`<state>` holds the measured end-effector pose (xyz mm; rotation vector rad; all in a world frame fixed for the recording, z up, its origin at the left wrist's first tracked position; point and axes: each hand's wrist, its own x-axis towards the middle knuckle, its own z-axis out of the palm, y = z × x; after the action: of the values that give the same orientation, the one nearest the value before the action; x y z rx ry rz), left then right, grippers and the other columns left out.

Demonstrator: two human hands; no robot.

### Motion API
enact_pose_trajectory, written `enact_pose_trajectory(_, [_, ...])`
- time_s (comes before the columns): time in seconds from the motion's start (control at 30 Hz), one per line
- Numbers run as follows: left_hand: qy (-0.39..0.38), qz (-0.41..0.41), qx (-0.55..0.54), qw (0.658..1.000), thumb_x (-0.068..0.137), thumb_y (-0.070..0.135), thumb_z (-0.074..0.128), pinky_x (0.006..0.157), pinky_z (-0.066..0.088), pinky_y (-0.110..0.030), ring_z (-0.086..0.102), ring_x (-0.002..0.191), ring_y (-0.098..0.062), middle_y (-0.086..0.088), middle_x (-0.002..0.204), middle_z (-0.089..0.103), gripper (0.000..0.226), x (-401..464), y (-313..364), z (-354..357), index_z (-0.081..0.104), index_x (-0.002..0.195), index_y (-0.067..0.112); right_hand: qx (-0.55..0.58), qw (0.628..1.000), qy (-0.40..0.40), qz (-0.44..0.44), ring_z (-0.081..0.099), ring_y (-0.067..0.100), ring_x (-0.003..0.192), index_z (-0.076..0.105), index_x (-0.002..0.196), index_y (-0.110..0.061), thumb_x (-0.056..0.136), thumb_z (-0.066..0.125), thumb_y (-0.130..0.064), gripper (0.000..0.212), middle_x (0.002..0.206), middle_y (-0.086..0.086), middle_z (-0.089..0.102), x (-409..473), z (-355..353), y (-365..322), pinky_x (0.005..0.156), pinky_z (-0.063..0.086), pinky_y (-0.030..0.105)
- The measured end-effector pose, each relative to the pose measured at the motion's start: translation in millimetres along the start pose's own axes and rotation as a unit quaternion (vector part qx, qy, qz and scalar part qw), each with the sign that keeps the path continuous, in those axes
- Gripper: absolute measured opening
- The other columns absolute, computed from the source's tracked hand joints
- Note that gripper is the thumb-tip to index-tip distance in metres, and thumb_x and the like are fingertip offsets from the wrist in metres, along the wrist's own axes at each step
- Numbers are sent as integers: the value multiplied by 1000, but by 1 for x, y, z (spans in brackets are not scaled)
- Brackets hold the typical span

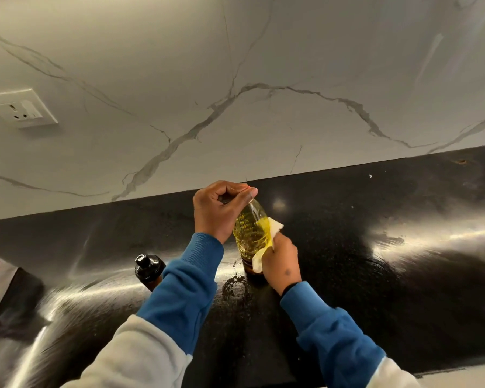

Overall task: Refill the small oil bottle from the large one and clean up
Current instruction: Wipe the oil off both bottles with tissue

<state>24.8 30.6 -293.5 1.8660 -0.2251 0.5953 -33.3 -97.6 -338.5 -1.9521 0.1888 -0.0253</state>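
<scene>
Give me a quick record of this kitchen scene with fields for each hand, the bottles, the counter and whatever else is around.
left hand: grips the top of the large oil bottle
right hand: presses a tissue to the bottle's side
small dark bottle: upright, capped, left of the large one
counter: black, glossy, smeared patch near the bottle base
wall: marble-look, socket at left

Left hand grips oil bottle; right hand presses tissue.
</scene>
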Motion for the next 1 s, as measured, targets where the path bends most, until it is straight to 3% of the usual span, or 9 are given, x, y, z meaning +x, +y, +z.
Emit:
enact_pose_trajectory(0.1, [-13,-6,-18,1000,78,17,87,73,63,-31,75,78,-12,-2,84,77,18,4,-4,0,78,85,3,-40,998,-17,52,53,18,77,56,79,-7,87,34,13,31,77,0,55,13,-2,5,62,39,25])
enact_pose_trajectory(0.23, [-43,-13,-52,998,78,12,87,73,61,-27,76,81,-15,-6,86,78,19,12,-6,1,77,86,-2,11,998,15,-65,66,4,80,74,102,-17,88,40,11,46,87,-6,73,18,-11,-23,74,53,21])
enact_pose_trajectory(0.43, [-100,-19,-100,990,76,6,86,76,62,-27,76,84,-19,-8,89,78,17,25,-16,-13,77,88,-3,9,983,54,-175,64,-3,95,68,122,-16,87,44,15,53,101,-11,68,12,-2,-43,85,49,11])
enact_pose_trajectory(0.53, [-94,-28,-128,987,76,5,87,73,63,-33,76,81,-22,-8,87,78,15,24,-20,-8,78,86,-2,-23,998,48,-34,64,8,86,68,100,-14,89,41,11,38,87,-9,66,8,9,-27,70,46,14])
enact_pose_trajectory(0.6, [-85,-21,-137,987,77,6,87,72,63,-37,76,79,-22,-6,84,77,13,24,-24,-3,78,85,2,-51,996,17,67,57,11,75,55,76,-18,91,38,9,35,77,-8,56,10,9,-17,60,41,16])
enact_pose_trajectory(0.67, [-74,-5,-136,988,78,8,86,72,64,-41,75,78,-22,-6,84,77,12,22,-27,1,78,84,2,-71,994,4,81,50,8,67,47,69,-22,93,39,7,39,72,-7,52,14,6,-16,54,35,15])
enact_pose_trajectory(0.8, [-64,-15,-159,985,77,16,87,71,63,-49,75,79,-25,-5,84,76,15,19,-27,5,77,81,5,-45,997,47,-30,54,-4,57,51,64,-26,90,43,11,46,63,-13,53,22,-2,-40,51,36,9])
enact_pose_trajectory(0.9, [-78,-1,-150,986,77,31,84,73,63,-48,75,82,-23,-2,84,76,21,21,-28,1,77,81,11,-34,989,68,-124,56,-9,66,67,89,-19,87,41,15,42,71,-17,57,21,0,-53,60,43,9])
enact_pose_trajectory(1.0, [-81,-8,-143,986,77,26,85,73,63,-46,75,81,-22,-3,85,76,23,23,-28,-2,78,84,5,-35,986,85,-136,62,-5,77,69,105,-11,88,44,13,39,83,-14,64,14,9,-45,67,48,9])
